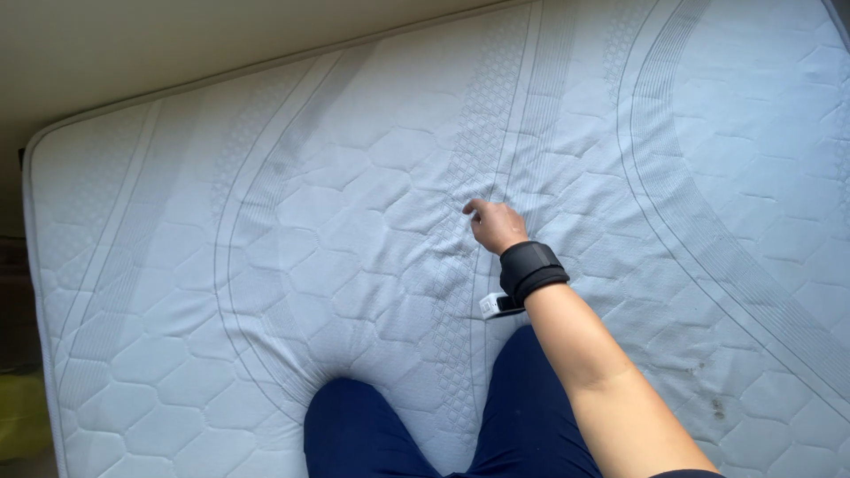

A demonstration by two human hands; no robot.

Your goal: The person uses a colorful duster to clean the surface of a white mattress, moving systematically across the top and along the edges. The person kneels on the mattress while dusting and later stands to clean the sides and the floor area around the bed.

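A pale cream wall (pixel 159 40) runs along the far edge of the bare white quilted mattress (pixel 266 265), well beyond the hand (pixel 496 226). Far to the hand's left, past the mattress's rounded corner, a dark strip of floor or furniture (pixel 16 310) shows, with a yellowish patch (pixel 22 412) lower down. Soft daylight falls evenly; dark stains (pixel 717 407) mark the mattress surface to the hand's lower right.
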